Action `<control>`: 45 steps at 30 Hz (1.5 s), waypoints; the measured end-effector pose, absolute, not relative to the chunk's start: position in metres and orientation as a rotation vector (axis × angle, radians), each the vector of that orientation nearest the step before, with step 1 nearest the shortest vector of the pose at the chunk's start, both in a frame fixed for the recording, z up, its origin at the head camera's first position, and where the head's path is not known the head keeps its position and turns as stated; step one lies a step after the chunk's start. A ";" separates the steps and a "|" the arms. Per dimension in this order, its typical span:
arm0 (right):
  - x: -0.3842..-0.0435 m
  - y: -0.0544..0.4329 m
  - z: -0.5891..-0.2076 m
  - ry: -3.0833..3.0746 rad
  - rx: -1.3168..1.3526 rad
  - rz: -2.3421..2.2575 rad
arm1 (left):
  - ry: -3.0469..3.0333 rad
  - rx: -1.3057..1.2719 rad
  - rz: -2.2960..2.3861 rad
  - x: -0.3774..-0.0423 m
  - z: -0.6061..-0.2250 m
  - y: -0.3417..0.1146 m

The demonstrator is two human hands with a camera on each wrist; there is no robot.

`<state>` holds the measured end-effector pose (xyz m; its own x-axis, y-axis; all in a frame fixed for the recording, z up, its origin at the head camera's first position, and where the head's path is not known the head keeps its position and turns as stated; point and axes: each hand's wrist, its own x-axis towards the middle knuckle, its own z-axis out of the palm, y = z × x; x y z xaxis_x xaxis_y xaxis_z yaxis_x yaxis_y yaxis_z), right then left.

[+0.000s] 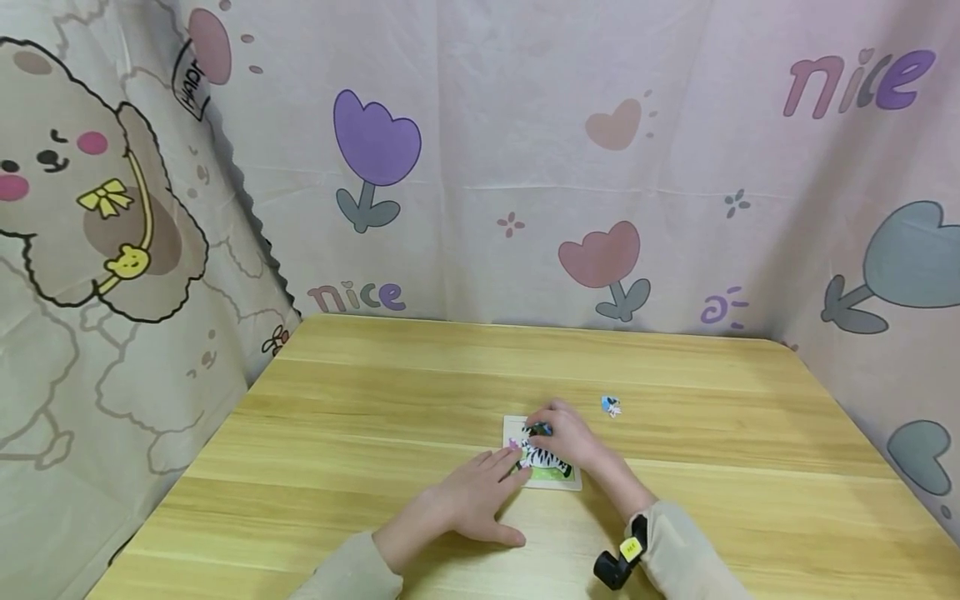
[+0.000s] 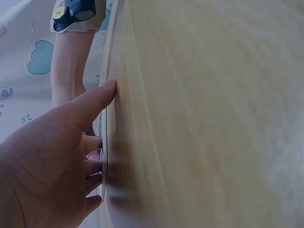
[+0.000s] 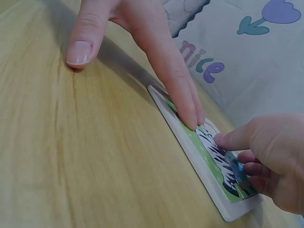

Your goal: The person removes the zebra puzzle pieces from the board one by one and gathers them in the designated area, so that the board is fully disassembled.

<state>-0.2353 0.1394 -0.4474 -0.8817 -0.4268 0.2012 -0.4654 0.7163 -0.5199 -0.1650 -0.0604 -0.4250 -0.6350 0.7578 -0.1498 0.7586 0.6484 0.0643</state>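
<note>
A small jigsaw puzzle board point(image 1: 513, 423) with a pale rim and a black-and-white zebra picture on green lies on the table. My left hand point(image 1: 480, 498) rests its straight fingertips on the board's left part, thumb spread out over the wood. From the upper right, my right hand point(image 1: 568, 435) pinches a dark and blue puzzle piece point(image 1: 540, 429) at the picture's top, its thumb point(image 3: 228, 140) touching the zebra. The curled fingers partly hide that piece. Beyond the right hand, a loose blue-and-white puzzle piece point(image 1: 611, 407) lies apart from the board.
The wooden table point(image 1: 375, 400) reaches back to a printed curtain point(image 1: 487, 150), which also hangs at both sides. A black camera with a yellow label point(image 1: 630, 548) is strapped to the right wrist.
</note>
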 end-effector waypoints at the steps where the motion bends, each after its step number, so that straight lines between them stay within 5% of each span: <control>1: -0.236 0.139 -0.447 -2.854 0.747 0.886 | 2.700 1.253 -0.006 -0.165 -0.425 -0.060; 45: -0.239 0.140 -0.450 -2.813 0.707 1.103 | 2.725 1.334 -0.027 -0.175 -0.429 -0.043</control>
<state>-0.2385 0.1396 -0.4504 -0.8956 -0.3992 0.1963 -0.4262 0.6438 -0.6355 -0.1752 -0.0432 -0.4293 -0.6087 0.7865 -0.1045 0.7884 0.6143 0.0314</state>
